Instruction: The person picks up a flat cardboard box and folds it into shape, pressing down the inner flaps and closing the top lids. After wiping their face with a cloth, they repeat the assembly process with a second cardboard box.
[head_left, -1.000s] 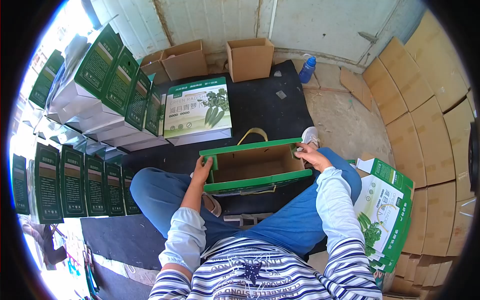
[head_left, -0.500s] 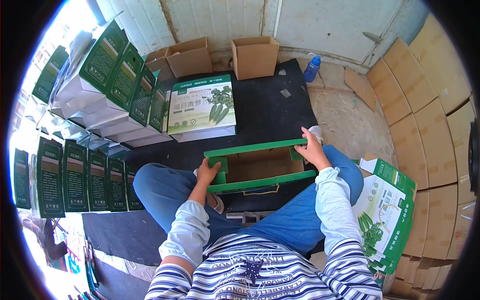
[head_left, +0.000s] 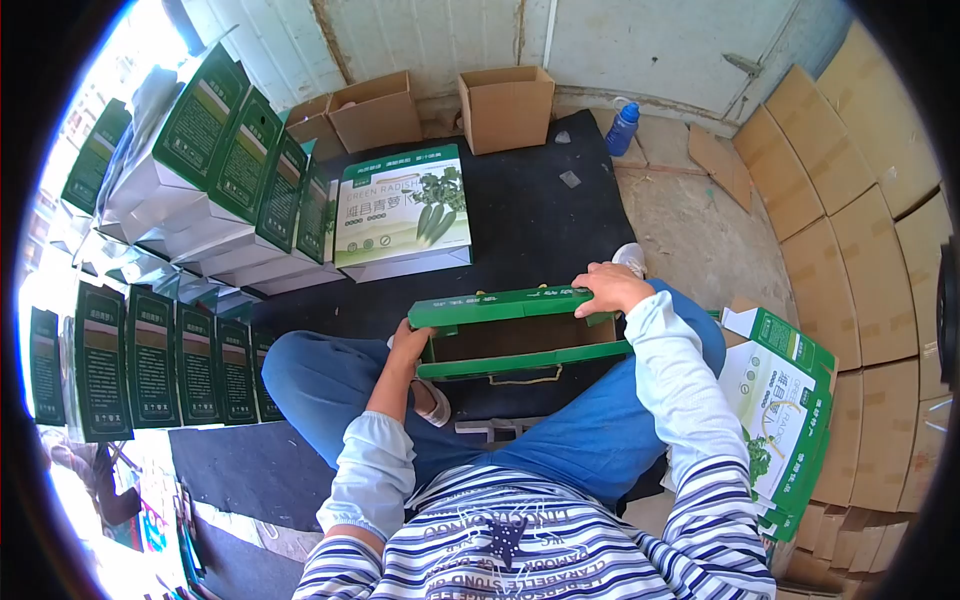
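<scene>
An open green-edged box (head_left: 520,358) stands between the knees, its brown inside showing and a cord handle hanging on the near side. My left hand (head_left: 408,348) is closed on its left end, with the thumb on the rim. At the far right corner my right hand (head_left: 610,290) grips the green top flap, which leans inward over the opening. The fingertips below the rim are hidden. Beyond the box, a finished green radish box (head_left: 403,215) lies flat on the black mat (head_left: 540,215).
Green and white boxes (head_left: 205,130) are stacked at the left. Open brown cartons (head_left: 507,108) and a blue bottle (head_left: 622,130) stand at the back. Flat printed boxes (head_left: 780,405) lie at the right, beside stacked brown cartons (head_left: 835,290).
The box's far green flap has tilted, so its printed face now shows. My right hand has turned over that flap's corner, and my left hand has shifted slightly left and down.
</scene>
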